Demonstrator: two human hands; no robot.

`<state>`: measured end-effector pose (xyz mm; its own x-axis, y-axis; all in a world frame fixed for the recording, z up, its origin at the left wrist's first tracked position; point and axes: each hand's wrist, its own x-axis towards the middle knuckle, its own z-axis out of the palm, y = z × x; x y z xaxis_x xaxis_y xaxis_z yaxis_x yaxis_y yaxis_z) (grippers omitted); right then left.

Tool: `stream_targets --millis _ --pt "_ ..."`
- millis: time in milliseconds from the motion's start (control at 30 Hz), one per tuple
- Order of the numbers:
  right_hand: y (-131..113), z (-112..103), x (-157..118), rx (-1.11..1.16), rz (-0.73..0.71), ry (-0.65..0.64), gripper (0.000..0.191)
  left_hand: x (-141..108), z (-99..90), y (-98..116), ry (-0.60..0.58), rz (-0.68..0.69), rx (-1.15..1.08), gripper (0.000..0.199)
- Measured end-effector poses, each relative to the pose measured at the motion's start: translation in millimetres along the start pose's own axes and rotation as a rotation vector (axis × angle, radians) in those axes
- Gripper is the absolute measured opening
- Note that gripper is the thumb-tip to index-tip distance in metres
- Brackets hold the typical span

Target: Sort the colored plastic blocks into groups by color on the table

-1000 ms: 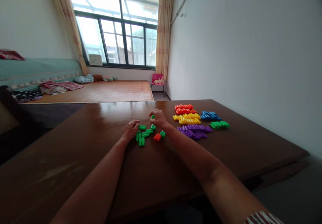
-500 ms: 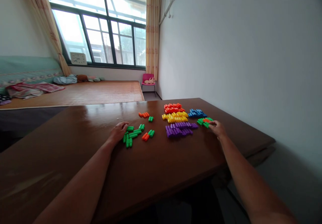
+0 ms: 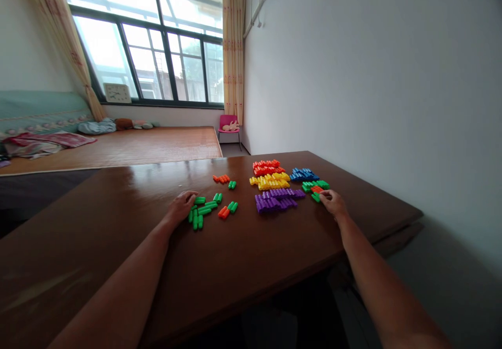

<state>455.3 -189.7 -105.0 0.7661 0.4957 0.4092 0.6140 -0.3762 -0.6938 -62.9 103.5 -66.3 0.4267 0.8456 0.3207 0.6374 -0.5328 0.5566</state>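
My left hand point(image 3: 183, 205) rests on the table beside loose green pieces point(image 3: 204, 210), its fingertips at the nearest one; what is under the fingers is too small to tell. On the right, my right hand point(image 3: 331, 202) has its fingers closed at orange and green pieces point(image 3: 317, 190) next to a green row point(image 3: 315, 184). Between the hands lie purple pieces point(image 3: 277, 201), yellow pieces point(image 3: 270, 181), red pieces point(image 3: 267, 167) and blue pieces point(image 3: 304, 174). An orange and green group point(image 3: 227, 210), a green pair point(image 3: 232, 184) and an orange row point(image 3: 221, 178) lie left of them.
The brown table point(image 3: 243, 255) has its right edge beside a white wall point(image 3: 353, 77). Beyond the table are a bed point(image 3: 168, 142) with cloths, a pink chair point(image 3: 228, 123) holding a soft toy, and a clock point(image 3: 117, 93) by the window.
My right hand has shifted slightly relative to the green and orange pieces, and more of the green row shows. The whole view has moved a little. My left hand stays by the green pieces.
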Motion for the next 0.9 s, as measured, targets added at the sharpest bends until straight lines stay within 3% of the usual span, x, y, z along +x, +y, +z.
stream_targets --millis 133,267,400,500,567,633,700,767,900 --pt "-8 -3 3 -0.150 0.060 0.098 0.044 1 0.7 0 -0.004 0.012 0.022 0.044" --pt "-19 -2 -1 -0.340 0.142 -0.009 0.065 2 2.9 -3 -0.017 0.021 0.048 0.047" --pt "-17 -4 -9 -0.391 0.050 -0.004 0.053 2 2.3 -4 -0.016 0.017 0.036 0.046" --pt "-19 -6 -13 -0.239 -0.077 0.172 0.046 0 -2.4 7 0.135 0.055 0.042 0.040" --pt "-35 -4 -17 -0.143 -0.236 0.248 0.045 -1 -5.1 20 0.275 0.134 0.038 0.037" --pt "-67 1 -24 -0.076 -0.415 0.216 0.041 -5 -4.8 35 0.335 0.224 -0.014 0.036" --pt "-114 11 -37 -0.008 -0.554 0.138 0.038 -10 -0.8 50 0.281 0.301 -0.111 0.034" --pt "-170 25 -57 0.093 -0.662 0.027 0.039 -18 4.6 64 0.161 0.353 -0.252 0.031" --pt "-267 63 -106 0.264 -0.898 -0.326 0.041 -35 10.0 88 -0.166 0.322 -0.619 0.043"
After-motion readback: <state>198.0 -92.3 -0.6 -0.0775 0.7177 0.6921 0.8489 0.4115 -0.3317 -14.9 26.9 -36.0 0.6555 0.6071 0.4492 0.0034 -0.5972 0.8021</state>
